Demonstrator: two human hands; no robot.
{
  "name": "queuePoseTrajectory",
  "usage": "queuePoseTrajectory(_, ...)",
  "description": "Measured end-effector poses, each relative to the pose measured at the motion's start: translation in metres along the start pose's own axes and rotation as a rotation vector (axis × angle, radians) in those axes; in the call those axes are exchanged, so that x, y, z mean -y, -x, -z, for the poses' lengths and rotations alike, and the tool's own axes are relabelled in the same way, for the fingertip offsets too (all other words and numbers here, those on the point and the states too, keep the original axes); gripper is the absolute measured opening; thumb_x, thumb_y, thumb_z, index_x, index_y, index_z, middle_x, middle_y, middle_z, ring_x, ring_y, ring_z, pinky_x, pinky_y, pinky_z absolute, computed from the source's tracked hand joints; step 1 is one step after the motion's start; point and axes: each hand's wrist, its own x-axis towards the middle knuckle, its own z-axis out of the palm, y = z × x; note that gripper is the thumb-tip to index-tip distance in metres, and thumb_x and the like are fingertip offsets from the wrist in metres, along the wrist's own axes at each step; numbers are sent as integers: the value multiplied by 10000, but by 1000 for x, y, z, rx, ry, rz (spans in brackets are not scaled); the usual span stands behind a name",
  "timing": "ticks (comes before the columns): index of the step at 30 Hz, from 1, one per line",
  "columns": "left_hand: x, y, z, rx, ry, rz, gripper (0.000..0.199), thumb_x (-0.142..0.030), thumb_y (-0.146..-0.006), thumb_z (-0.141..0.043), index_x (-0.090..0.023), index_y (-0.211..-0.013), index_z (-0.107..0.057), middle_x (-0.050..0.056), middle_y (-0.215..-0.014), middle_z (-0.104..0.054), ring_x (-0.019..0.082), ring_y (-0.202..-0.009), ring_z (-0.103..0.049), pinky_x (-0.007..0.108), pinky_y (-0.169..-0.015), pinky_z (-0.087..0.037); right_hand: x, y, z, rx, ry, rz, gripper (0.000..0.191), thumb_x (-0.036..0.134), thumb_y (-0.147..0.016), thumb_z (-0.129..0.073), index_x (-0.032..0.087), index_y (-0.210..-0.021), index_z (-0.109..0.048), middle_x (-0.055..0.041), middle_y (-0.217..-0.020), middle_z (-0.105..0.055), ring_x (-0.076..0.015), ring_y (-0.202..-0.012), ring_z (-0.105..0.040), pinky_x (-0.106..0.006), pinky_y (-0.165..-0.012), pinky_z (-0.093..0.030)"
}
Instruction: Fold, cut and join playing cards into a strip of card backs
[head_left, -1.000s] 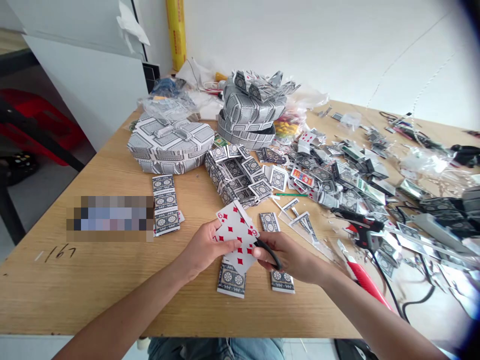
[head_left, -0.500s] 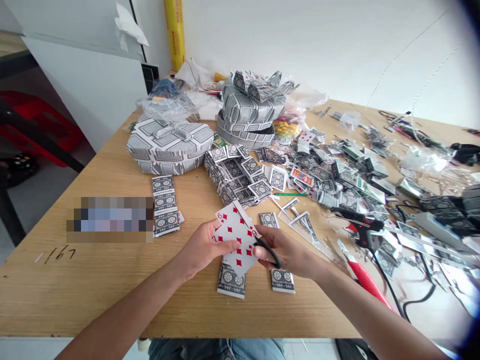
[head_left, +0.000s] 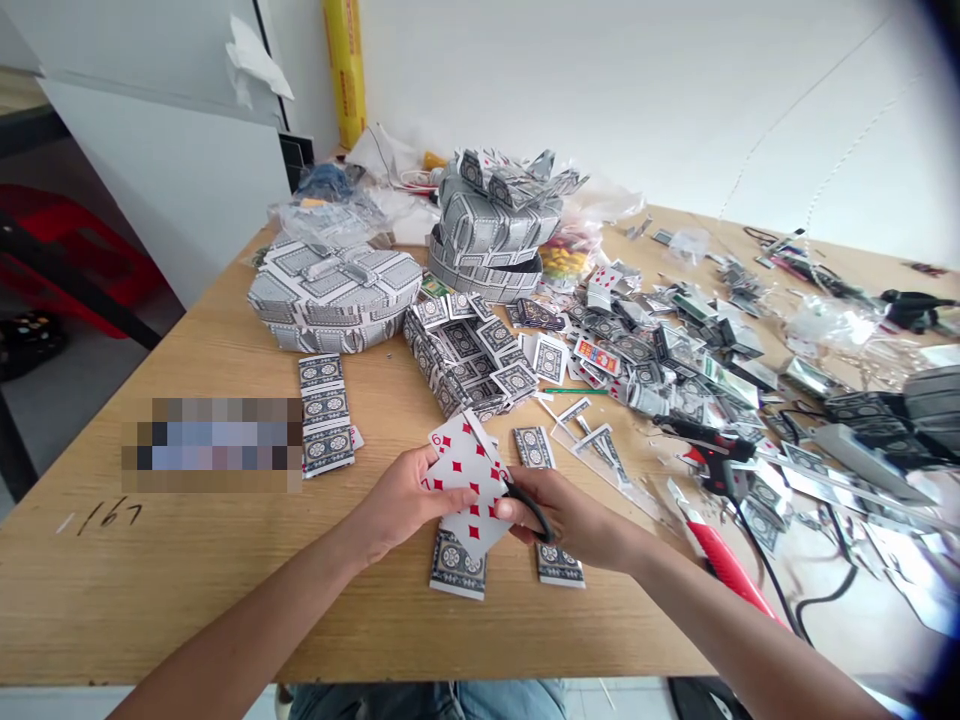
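Observation:
My left hand pinches playing cards by their left side, with red diamonds facing up. In my right hand are black-handled scissors, their blades at the cards' upper right edge. Beneath my hands lie two strips of patterned card backs, a left strip and a right strip, each partly covered. Just beyond, an open box made of folded cards sits on the table. To the left lies another card strip.
Behind stand a lidded card-covered box and a stack of card-covered boxes. Right of them spreads a pile of folded cards. A glue gun with its cable and a red utility knife lie on the right of the wooden table.
The view has shifted slightly, so everything sits a little further left. My hands keep the same hold on the cards and scissors, with the blades still at the cards' edge.

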Motion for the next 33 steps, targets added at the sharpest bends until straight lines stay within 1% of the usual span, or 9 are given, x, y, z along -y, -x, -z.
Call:
queuePoseTrajectory(7, -1, -1, 0, -1, -4, -10, 540, -385, -592, -905, -97, -979, -663, 100, -924, -757, 202, -804, -701, 290, -743, -556, 2, -3, 0, 5, 16, -24, 596, 771, -840, -461, 185, -733, -476, 36, -588, -462, -74, -512, -349, -220, -464, -272)
queuePoseTrajectory(13, 0, -2, 3, 2, -10, -4, 537, -382, -599, -901, -93, -983, -661, 110, -925, -755, 210, -810, -699, 296, -745, -550, 1, -5, 2, 20, 9, -42, 570, 739, -862, -468, 182, -747, -486, 37, -584, -480, -67, -493, -363, -213, -455, -283)
queuePoseTrajectory(17, 2, -3, 5, 28, -7, 3, 520, -341, -594, -904, -92, -983, -665, 103, -912, -755, 208, -787, -697, 299, -743, -549, 3, -7, 5, 42, -11, -47, 607, 781, -827, -467, 178, -773, -507, 32, -584, -496, -71, -490, -381, -208, -448, -292)
queuePoseTrajectory(21, 3, -4, 5, 44, -5, 15, 497, -301, -592, -903, -98, -982, -671, 91, -887, -755, 197, -761, -691, 283, -717, -541, 3, -9, 5, 47, -39, -84, 632, 806, -802, -468, 176, -798, -515, 29, -585, -499, -79, -497, -382, -209, -437, -289)
queuePoseTrajectory(25, 2, -4, 5, 39, -2, 23, 486, -296, -607, -895, -105, -992, -668, 89, -900, -754, 197, -772, -692, 284, -726, -540, 3, -10, 5, 46, -17, -60, 598, 772, -833, -468, 178, -788, -517, 27, -602, -495, -82, -514, -387, -212, -458, -302)
queuePoseTrajectory(30, 3, -3, 6, 33, -12, 48, 506, -305, -591, -901, -99, -985, -658, 103, -930, -752, 220, -778, -698, 323, -750, -548, 8, -10, 7, 46, 18, -62, 605, 787, -819, -471, 185, -767, -508, 27, -592, -492, -85, -509, -387, -220, -458, -300)
queuePoseTrajectory(33, 4, -3, 7, 26, -15, 43, 492, -297, -594, -899, -96, -974, -661, 101, -918, -753, 216, -786, -695, 314, -746, -547, 9, -10, 8, 49, 31, -59, 602, 786, -827, -458, 190, -749, -493, 31, -588, -482, -80, -491, -379, -219, -441, -289)
